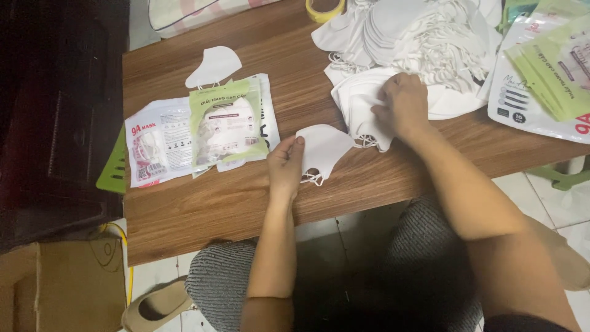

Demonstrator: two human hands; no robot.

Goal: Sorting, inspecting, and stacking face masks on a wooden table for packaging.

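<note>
While your left hand (286, 165) pinches a white mask (324, 149) at the wooden table's (203, 209) near edge, your right hand (402, 104) grips the mask pile (418, 43) just beyond; sealed packets (203, 132) lie left of it.

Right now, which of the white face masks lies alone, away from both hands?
The single white fabric mask at the far left of the wooden table, just beyond the flat packets; the others are piled or held.

Yellow tape roll (324, 9), cardboard box (61, 286)
</note>
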